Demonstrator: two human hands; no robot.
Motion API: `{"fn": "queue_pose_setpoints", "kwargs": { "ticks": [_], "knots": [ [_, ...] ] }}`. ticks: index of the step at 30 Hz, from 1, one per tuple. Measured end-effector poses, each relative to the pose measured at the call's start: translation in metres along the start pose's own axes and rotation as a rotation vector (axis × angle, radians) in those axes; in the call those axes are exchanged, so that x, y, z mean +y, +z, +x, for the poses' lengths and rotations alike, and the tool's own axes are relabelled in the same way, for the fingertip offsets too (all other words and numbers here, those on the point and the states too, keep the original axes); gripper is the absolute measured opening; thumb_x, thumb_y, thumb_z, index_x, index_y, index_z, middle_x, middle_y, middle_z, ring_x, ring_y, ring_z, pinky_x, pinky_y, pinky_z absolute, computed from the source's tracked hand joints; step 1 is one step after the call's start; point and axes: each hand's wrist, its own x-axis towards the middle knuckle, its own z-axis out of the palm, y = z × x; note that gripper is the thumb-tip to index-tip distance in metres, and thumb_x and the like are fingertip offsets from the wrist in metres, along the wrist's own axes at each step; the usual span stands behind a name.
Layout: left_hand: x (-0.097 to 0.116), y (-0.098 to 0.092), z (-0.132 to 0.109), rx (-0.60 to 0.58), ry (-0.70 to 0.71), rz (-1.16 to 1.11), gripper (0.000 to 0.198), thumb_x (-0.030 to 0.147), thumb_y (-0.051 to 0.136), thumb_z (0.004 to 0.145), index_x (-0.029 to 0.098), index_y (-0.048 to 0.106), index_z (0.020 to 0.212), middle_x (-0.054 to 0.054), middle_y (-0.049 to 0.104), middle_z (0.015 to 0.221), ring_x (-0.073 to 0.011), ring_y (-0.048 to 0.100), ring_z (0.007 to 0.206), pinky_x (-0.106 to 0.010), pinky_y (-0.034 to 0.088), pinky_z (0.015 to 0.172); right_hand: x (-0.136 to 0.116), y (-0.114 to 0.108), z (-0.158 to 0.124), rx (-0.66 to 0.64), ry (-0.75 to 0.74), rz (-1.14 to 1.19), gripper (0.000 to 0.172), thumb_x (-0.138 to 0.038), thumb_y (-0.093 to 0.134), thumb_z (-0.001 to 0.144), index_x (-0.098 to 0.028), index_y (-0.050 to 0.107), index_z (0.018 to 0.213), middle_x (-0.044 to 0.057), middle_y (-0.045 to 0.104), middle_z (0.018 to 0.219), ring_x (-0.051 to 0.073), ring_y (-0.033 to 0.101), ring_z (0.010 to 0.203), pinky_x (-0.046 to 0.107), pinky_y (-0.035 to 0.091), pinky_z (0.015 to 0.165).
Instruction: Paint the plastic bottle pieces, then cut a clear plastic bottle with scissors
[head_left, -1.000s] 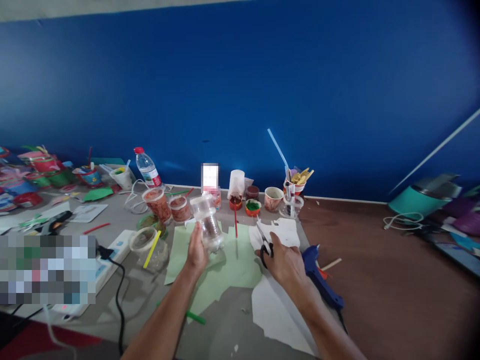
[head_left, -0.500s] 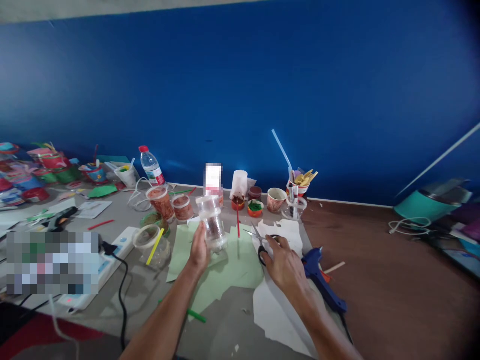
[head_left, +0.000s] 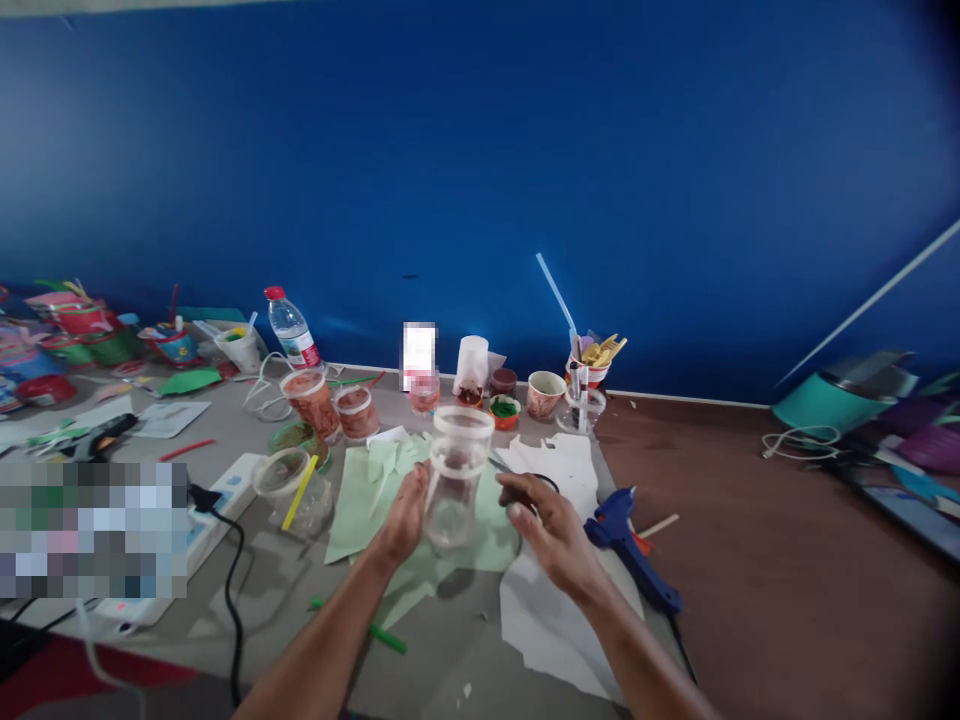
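Observation:
My left hand (head_left: 407, 512) grips a pair of clear plastic cups (head_left: 452, 500) from the left side. They look joined or nested, with two pale rims near the top, and are held over light green paper (head_left: 352, 515). My right hand (head_left: 553, 530) is to the right of the cups, apart from them, its fingers curled loosely with a gap to the thumb and nothing between them. Just beyond its fingers, scissors (head_left: 501, 462) lie on white paper (head_left: 577, 470), their black handle partly hidden by the hand.
A blue glue gun (head_left: 637, 560) rests right of my right hand. Tubs of reddish material (head_left: 311, 405), a green paint pot (head_left: 504, 410) and a paper cup (head_left: 546, 396) stand along the back. At left are a plastic cup with a yellow straw (head_left: 300, 492), a power strip (head_left: 225, 500) and a water bottle (head_left: 294, 330).
The cups have turned and moved right, with their open rims now facing up toward me. My right hand has come away from the scissors and drawn nearer the cups. The view has shifted slightly.

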Motion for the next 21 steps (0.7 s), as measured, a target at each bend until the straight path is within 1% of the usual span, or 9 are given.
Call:
{"fn": "queue_pose_setpoints", "kwargs": {
  "ticks": [2,3,5,7,9,11,14,17,21],
  "knots": [
    [0.004,0.008,-0.007,-0.11,-0.02,0.033,0.061,0.068,0.064,0.068,0.015,0.072,0.098,-0.012,0.073,0.095,-0.034,0.062,0.104,-0.044,0.049,0.092,-0.003,0.001,0.0,-0.114,-0.015,0.098,0.056,-0.061,0.054,0.082,-0.018,0.061,0.118,0.01,0.064,0.098,0.021,0.059,0.083,0.031,0.05,0.075],
    [0.007,0.012,-0.01,-0.185,-0.029,0.037,0.067,0.07,0.062,0.068,0.015,0.07,0.105,-0.013,0.073,0.093,-0.0341,0.064,0.099,-0.044,0.051,0.086,-0.004,0.002,0.0,-0.151,-0.005,0.156,0.062,-0.064,0.057,0.079,-0.019,0.059,0.121,0.011,0.064,0.104,0.023,0.059,0.09,0.034,0.049,0.082],
    [0.011,0.019,-0.015,-0.349,-0.033,0.031,0.078,0.072,0.058,0.071,0.016,0.059,0.126,-0.013,0.073,0.089,-0.0322,0.067,0.089,-0.042,0.053,0.076,-0.006,0.003,0.0,-0.2,0.054,0.3,0.067,-0.066,0.06,0.075,-0.019,0.057,0.123,0.011,0.064,0.11,0.027,0.059,0.102,0.039,0.045,0.094],
    [0.014,0.025,-0.019,-0.439,-0.03,0.024,0.086,0.071,0.055,0.073,0.018,0.043,0.14,-0.012,0.073,0.087,-0.0294,0.068,0.081,-0.038,0.052,0.07,-0.009,0.003,0.001,-0.248,0.12,0.437,0.066,-0.062,0.065,0.074,-0.02,0.057,0.124,0.011,0.065,0.112,0.028,0.058,0.108,0.043,0.041,0.1],
    [0.016,0.031,-0.02,-0.438,-0.046,0.007,0.091,0.072,0.055,0.072,0.018,0.037,0.143,-0.012,0.073,0.087,-0.0289,0.069,0.079,-0.035,0.051,0.067,-0.011,0.003,0.003,-0.291,0.163,0.517,0.065,-0.057,0.071,0.071,-0.021,0.057,0.124,0.01,0.065,0.114,0.029,0.057,0.111,0.044,0.039,0.103],
    [0.016,0.035,-0.021,-0.42,-0.068,-0.03,0.091,0.074,0.054,0.07,0.019,0.04,0.142,-0.013,0.073,0.091,-0.0307,0.069,0.083,-0.035,0.051,0.067,-0.013,0.004,0.003,-0.293,0.183,0.568,0.064,-0.052,0.076,0.068,-0.021,0.059,0.121,0.009,0.066,0.114,0.029,0.057,0.112,0.043,0.039,0.102],
    [0.014,0.038,-0.022,-0.376,-0.048,-0.092,0.085,0.073,0.054,0.072,0.021,0.045,0.139,-0.013,0.073,0.1,-0.0319,0.067,0.094,-0.039,0.052,0.078,-0.013,0.005,0.002,-0.255,0.197,0.647,0.057,-0.046,0.078,0.068,-0.021,0.062,0.117,0.008,0.067,0.112,0.029,0.058,0.111,0.042,0.041,0.101],
    [0.01,0.039,-0.023,-0.331,0.025,-0.091,0.078,0.07,0.052,0.076,0.021,0.048,0.136,-0.014,0.071,0.108,-0.0315,0.063,0.105,-0.042,0.048,0.091,-0.011,0.006,0.001,-0.21,0.193,0.697,0.055,-0.043,0.079,0.066,-0.021,0.064,0.114,0.008,0.068,0.11,0.028,0.06,0.107,0.04,0.044,0.097],
    [0.005,0.037,-0.025,-0.327,0.104,-0.02,0.076,0.069,0.051,0.077,0.022,0.047,0.136,-0.014,0.067,0.116,-0.0314,0.06,0.11,-0.043,0.045,0.095,-0.013,0.005,0.001,-0.21,0.211,0.686,0.054,-0.044,0.079,0.065,-0.019,0.066,0.111,0.008,0.07,0.104,0.027,0.063,0.1,0.038,0.049,0.088]
  ]
}}
